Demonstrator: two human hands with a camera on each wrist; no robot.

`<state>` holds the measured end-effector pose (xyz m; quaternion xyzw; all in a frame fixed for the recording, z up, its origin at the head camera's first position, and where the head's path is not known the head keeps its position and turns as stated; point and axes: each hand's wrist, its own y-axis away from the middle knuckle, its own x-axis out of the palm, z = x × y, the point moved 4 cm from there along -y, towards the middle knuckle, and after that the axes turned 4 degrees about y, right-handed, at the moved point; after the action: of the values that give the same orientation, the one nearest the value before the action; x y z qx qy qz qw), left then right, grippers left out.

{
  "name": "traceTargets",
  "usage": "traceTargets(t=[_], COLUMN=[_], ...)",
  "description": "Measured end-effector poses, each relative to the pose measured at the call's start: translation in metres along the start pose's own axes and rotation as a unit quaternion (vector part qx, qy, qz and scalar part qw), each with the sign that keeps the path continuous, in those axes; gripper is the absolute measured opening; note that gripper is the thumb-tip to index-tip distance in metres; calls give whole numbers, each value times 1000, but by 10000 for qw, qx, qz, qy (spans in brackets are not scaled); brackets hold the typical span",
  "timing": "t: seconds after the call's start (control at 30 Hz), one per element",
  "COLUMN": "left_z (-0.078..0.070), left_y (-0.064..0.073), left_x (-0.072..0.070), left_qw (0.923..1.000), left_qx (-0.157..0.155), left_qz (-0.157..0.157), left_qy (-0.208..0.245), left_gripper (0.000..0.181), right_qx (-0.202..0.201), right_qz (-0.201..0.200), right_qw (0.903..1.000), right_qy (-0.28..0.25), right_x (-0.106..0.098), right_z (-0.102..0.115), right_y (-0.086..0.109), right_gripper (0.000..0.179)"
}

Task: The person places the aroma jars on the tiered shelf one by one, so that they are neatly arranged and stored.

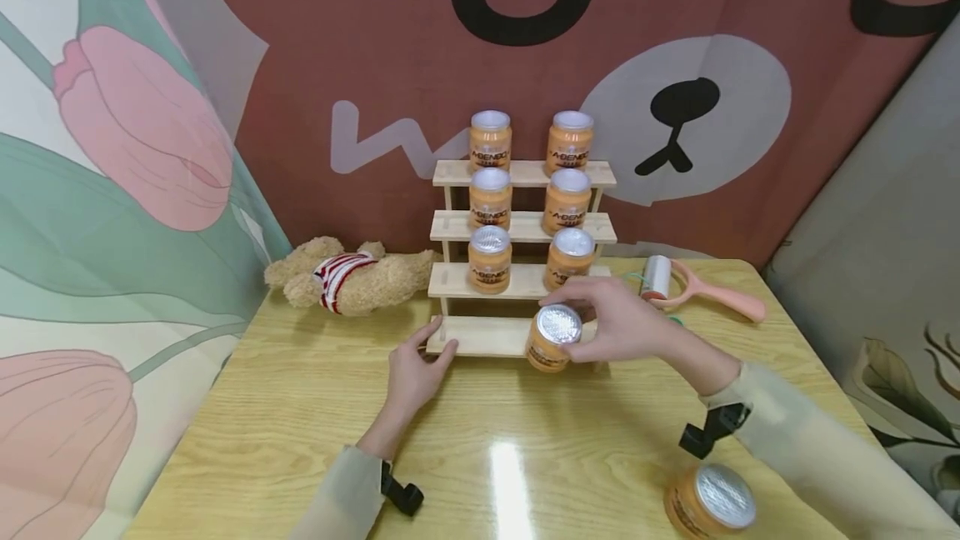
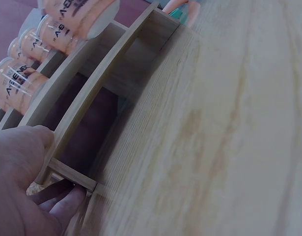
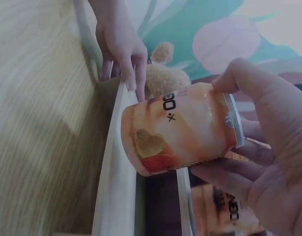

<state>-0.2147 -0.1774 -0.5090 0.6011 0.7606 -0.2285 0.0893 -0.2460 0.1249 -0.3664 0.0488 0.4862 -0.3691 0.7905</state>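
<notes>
My right hand (image 1: 626, 319) grips an orange jar (image 1: 551, 344) with a silver lid by its upper part, thumb on one side and fingers on the other. The jar is tilted and overlaps the lowest tier of a stepped wooden display rack (image 1: 480, 336). In the right wrist view that jar (image 3: 178, 130) appears large, its base over the tier's front edge. At the rack's left end my left hand (image 1: 416, 369) holds the lowest tier. In the left wrist view this hand (image 2: 23, 172) has its thumb on the board and its fingers around the end support.
Two matching jars stand on each of the three upper tiers, including a jar (image 1: 490, 261). Another jar (image 1: 712, 502) sits at the table's front right. A plush toy (image 1: 367, 277) lies left of the rack, and a pink-handled lint roller (image 1: 723, 294) lies right of it.
</notes>
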Motion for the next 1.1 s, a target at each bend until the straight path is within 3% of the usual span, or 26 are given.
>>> traceTargets(t=[0.2,0.67,1.1], left_z=[-1,3,2], left_y=[0,-1,-2], left_x=[-2,-2,1], left_qw=[10000,9999,9999], left_qx=[-22,1,89], left_qz=[-19,-56,-119], left_qy=[-25,99,71], left_gripper=[52,52,52], right_qx=[230,339,516], right_qz=[-11,-307,-308], right_qw=[9992,9989,9982], right_qy=[-335,-86,-57], right_x=[10,33,47], right_z=[9,17,15], right_y=[-16,-48,-60], right_gripper=[51,50,48])
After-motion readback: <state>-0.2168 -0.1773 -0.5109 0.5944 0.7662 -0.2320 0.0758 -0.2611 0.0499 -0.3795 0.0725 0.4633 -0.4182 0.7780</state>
